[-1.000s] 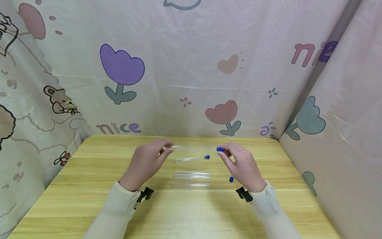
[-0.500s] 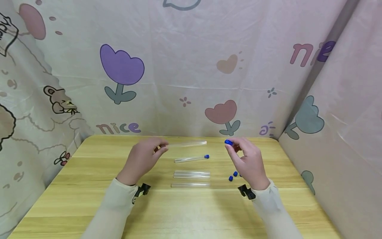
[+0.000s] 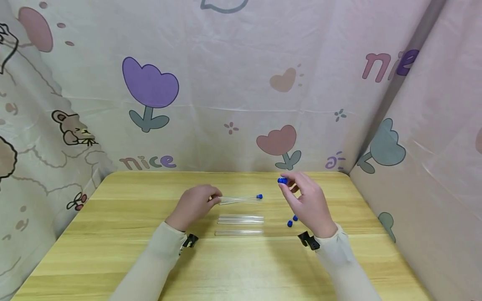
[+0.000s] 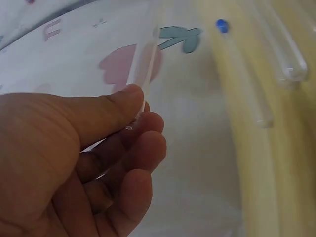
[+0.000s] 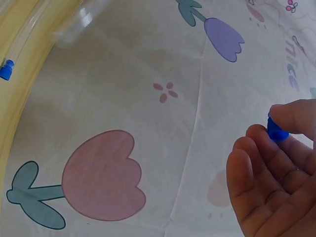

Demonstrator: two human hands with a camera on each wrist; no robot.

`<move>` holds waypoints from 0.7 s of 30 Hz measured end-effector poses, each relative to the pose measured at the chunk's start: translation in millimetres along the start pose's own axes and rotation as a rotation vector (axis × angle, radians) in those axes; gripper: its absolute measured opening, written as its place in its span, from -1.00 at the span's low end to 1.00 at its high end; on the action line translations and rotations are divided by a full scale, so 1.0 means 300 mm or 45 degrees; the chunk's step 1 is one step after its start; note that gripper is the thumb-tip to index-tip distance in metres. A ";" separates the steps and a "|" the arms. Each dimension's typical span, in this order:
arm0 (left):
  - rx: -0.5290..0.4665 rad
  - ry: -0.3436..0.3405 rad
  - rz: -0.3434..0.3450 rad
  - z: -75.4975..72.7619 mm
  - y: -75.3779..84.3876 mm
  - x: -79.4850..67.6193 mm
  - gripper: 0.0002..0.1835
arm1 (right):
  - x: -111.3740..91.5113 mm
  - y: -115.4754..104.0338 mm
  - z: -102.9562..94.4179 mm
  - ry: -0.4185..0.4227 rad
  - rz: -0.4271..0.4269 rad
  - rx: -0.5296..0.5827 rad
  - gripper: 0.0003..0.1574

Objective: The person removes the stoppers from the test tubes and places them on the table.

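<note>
My left hand pinches a clear test tube by one end between thumb and fingers. In the head view that tube looks faint and crosses in front of a capped test tube, whose blue cap points right. My right hand pinches a loose blue cap between thumb and index finger, held apart from the tube. The tube's far end shows no cap in the right wrist view. Nearer the body lie several clear test tubes side by side, with another tube in front.
Blue caps lie on the wooden table beneath my right hand, which may hide others. A printed cloth hangs behind the table and along both sides.
The tube's end was close to the blue cap a second ago; the left hand drew it left, then lowered it toward the capped tube. The right hand shifted right, then slightly back left, still pinching the cap.
</note>
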State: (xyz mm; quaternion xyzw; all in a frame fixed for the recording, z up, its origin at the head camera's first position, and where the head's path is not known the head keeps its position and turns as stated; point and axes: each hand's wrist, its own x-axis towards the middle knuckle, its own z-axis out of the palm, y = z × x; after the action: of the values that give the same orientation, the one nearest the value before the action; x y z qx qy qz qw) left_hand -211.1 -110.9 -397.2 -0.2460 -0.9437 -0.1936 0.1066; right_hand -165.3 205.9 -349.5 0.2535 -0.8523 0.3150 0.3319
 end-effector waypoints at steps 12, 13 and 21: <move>-0.041 -0.158 -0.092 0.099 -0.005 0.024 -0.89 | 0.000 -0.008 0.000 -0.098 0.025 -0.058 -0.83; -0.038 -0.161 -0.095 0.105 -0.006 0.024 -0.90 | 0.001 -0.008 0.000 -0.097 0.022 -0.059 -0.83; -0.024 -0.187 -0.107 0.129 -0.009 0.025 -0.88 | 0.003 -0.004 0.005 -0.101 0.003 -0.062 -0.84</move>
State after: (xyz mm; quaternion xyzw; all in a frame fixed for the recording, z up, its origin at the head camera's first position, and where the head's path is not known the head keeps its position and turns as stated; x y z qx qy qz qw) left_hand -223.1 -93.8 -430.8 -0.2208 -0.9566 -0.1881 0.0266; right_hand -165.6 203.8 -349.3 0.2566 -0.8725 0.2841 0.3037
